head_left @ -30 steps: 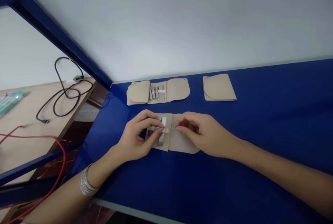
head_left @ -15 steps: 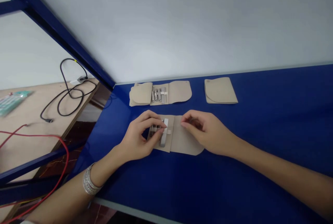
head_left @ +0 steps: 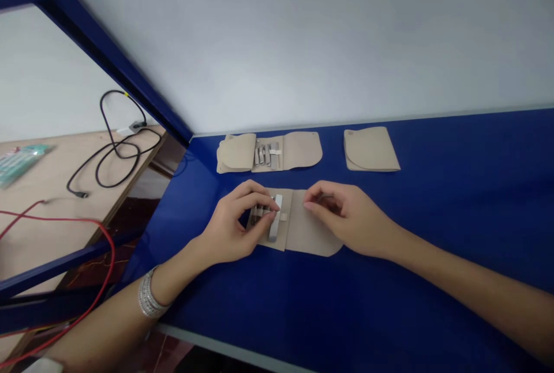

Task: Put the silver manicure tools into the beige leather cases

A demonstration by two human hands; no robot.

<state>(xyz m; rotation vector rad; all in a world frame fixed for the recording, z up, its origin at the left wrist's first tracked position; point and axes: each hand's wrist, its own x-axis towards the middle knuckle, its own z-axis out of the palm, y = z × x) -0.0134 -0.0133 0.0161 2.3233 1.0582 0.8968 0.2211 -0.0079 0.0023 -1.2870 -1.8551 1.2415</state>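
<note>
An open beige tool pouch lies on the blue table in front of me, with several small metal tools held under a strap in its middle. My left hand rests over the pouch's left half, fingers curled and pressing on the tools. My right hand lies on the right flap, thumb and fingers pinched together near the strap; what they hold is too small to make out.
A second open pouch with metal tools and a folded beige pouch lie near the white wall. Left of the blue frame post, a wooden bench carries a black cable, a red wire and a green packet.
My right hand has drawn slightly right, away from the strap, and now rests on the flap. My left hand stays on the tools.
</note>
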